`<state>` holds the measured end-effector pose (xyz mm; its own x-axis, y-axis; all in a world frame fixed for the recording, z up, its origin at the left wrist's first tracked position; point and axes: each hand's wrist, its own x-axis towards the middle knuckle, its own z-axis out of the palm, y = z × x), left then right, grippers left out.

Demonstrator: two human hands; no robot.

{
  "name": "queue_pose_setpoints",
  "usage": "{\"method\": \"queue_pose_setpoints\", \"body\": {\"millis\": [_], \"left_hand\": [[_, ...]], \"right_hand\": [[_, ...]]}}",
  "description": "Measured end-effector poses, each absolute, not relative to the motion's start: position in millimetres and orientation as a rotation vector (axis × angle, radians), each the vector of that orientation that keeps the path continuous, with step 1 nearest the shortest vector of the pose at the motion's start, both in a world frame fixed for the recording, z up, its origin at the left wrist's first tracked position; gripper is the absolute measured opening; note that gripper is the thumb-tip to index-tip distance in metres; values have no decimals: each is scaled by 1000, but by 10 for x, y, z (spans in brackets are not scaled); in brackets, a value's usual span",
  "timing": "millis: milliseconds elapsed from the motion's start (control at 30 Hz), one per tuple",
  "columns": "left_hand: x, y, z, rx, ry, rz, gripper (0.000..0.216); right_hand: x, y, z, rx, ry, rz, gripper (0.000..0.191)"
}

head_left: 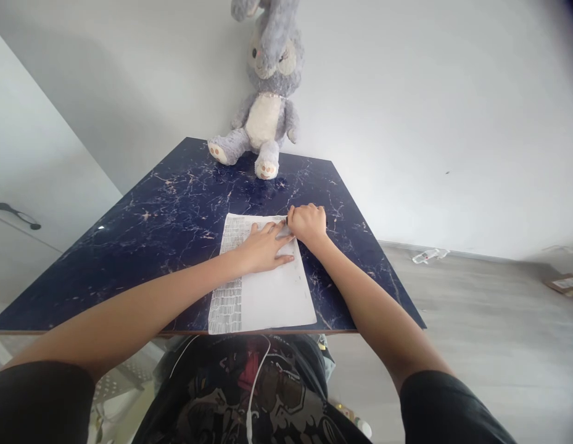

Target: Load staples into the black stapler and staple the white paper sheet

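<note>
A sheet of white paper point(277, 302) lies near the table's front edge. Its left strip is covered in grey brick-like or handwritten markings, and a few small dark marks show near its right side. My left hand point(265, 248) rests flat on the paper with its fingers spread, pointing right. At the paper's upper right corner, my right hand point(308, 223) is closed in a fist around a small black object point(287, 220). Only dark bits of that object stick out on either side of the fist, so its kind is hidden. The left fingertips come close to the right hand.
The dark blue marbled table point(175, 203) narrows toward the wall. A grey plush toy point(266, 117) sits at its far end. On the floor to the right lie a clear plastic item point(429, 254) and a brown box point(566, 283). A white cable point(257, 382) hangs over my shirt.
</note>
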<state>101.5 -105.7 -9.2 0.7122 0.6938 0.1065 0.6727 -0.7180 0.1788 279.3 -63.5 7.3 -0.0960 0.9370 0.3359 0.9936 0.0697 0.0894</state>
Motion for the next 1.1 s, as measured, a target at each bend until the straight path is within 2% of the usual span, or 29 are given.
{"method": "queue_pose_setpoints", "body": {"millis": [200, 467, 633, 700, 767, 867, 967, 1000, 1100], "left_hand": [[995, -1051, -103, 2781, 1120, 242, 68], [962, -1059, -66, 2817, 1114, 194, 70], [944, -1053, -16, 2827, 1107, 184, 69], [931, -1040, 1, 2825, 1098, 182, 68], [918, -1019, 8, 2810, 1080, 184, 67], [898, -960, 3, 2759, 1053, 231, 68], [846, -827, -4, 2607, 1080, 385, 70], [811, -762, -1, 2517, 1107, 481, 65], [649, -528, 24, 2235, 1211, 866, 31]], "right_hand": [[3031, -527, 181, -1992, -2135, -336, 54], [3261, -518, 231, -2153, -1819, -246, 60], [3562, -528, 331, -2034, -2009, 163, 70], [3674, -551, 376, -1842, -2215, 322, 63], [3743, -574, 404, -1713, -2385, 353, 45], [3711, -600, 411, -1839, -2388, 188, 32], [3512, -642, 416, -2061, -2078, 16, 25], [3418, -669, 424, -2076, -1974, 3, 24], [3079, -805, 451, -1950, -1834, 103, 20]]}}
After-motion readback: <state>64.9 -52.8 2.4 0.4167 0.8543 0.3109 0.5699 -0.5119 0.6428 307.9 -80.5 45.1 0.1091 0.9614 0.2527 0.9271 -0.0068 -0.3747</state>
